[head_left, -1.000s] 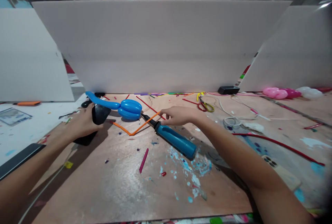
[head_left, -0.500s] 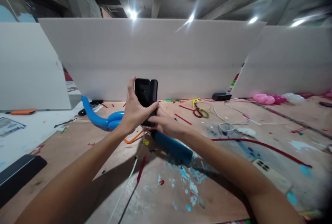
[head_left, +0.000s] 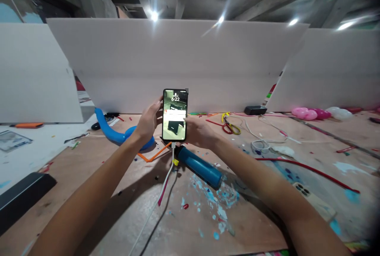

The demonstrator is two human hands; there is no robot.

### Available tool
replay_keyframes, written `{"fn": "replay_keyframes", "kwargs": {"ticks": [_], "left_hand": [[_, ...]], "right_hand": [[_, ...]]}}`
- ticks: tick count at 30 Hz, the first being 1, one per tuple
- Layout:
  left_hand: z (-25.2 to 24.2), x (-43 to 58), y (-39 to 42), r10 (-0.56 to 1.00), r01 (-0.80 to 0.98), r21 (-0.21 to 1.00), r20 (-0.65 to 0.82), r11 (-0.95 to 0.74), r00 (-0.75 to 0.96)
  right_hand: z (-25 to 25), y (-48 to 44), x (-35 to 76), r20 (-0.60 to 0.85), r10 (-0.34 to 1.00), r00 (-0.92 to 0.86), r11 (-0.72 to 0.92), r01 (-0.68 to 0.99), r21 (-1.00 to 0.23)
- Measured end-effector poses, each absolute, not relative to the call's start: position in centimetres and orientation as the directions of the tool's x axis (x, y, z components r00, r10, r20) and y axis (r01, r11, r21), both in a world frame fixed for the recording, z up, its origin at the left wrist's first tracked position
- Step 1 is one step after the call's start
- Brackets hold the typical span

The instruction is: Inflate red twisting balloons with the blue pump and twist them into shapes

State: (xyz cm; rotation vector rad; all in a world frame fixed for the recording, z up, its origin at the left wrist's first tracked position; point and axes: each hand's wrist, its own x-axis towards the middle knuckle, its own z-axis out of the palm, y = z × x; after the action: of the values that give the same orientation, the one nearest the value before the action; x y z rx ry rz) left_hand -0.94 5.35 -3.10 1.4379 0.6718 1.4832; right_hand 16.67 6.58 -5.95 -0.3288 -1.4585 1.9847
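A smartphone (head_left: 175,115) stands upright above the table with its screen lit, showing 6:22 over a wallpaper. My left hand (head_left: 150,119) grips its left edge, fingers partly behind it. On the other side my right hand (head_left: 202,131) is closed around the lower right edge, its fingers mostly hidden behind the phone. A white charging cable (head_left: 164,184) is plugged into the bottom and runs down toward me. Just below lies a blue balloon pump (head_left: 200,167). A twisted blue balloon (head_left: 109,131) rests behind my left wrist.
White boards (head_left: 178,62) stand along the back. Scissors (head_left: 231,125), a coiled white cable (head_left: 259,145), a red balloon (head_left: 308,169) and a pale phone (head_left: 314,200) lie to the right. A black object (head_left: 26,194) sits at near left. Paint splashes mark the table.
The phone's dark screen has lit up. It has shifted slightly right, and the white cable now shows plugged into its bottom. My right hand has moved from its bottom to its right side.
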Motion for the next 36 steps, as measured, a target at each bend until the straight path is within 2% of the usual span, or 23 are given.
{"fn": "replay_keyframes", "kwargs": {"ticks": [4,8,14,18,24,26,30,36], "left_hand": [[-2.5,-2.7,5.6,0.880,-0.139,0.890,0.452,-0.434,0.145],[-1.9,-4.0,5.3,0.857,-0.064,0.876,0.481,-0.478,0.183],[-1.4,-5.1,4.3,0.820,0.108,0.825,0.520,-0.555,0.239],[-1.3,-5.3,4.5,0.829,0.142,0.825,0.510,-0.547,0.230],[-2.1,-6.1,5.4,0.864,0.242,0.835,0.441,-0.494,0.244],[-2.7,-6.2,5.8,0.886,0.231,0.863,0.397,-0.449,0.239],[-4.3,-5.5,6.3,0.901,0.066,0.943,0.288,-0.325,0.324],[-5.6,-3.9,6.4,0.918,0.009,0.980,0.182,-0.198,0.353]], "right_hand": [[-5.8,6.1,16.8,0.212,0.637,-0.741,-0.053,-0.317,-0.947],[-5.2,5.3,16.7,0.231,0.610,-0.758,-0.014,-0.301,-0.953],[-4.9,4.8,16.4,0.151,0.618,-0.772,-0.089,-0.259,-0.962],[-5.2,5.0,16.4,0.181,0.612,-0.770,-0.055,-0.270,-0.961],[-6.1,5.5,16.6,0.120,0.649,-0.752,-0.111,-0.249,-0.962],[-6.4,5.5,16.6,0.098,0.646,-0.757,-0.144,-0.248,-0.958],[-7.2,5.6,16.6,0.047,0.691,-0.721,-0.210,-0.262,-0.942],[-8.0,5.9,17.0,0.018,0.729,-0.684,-0.242,-0.283,-0.928]]}}
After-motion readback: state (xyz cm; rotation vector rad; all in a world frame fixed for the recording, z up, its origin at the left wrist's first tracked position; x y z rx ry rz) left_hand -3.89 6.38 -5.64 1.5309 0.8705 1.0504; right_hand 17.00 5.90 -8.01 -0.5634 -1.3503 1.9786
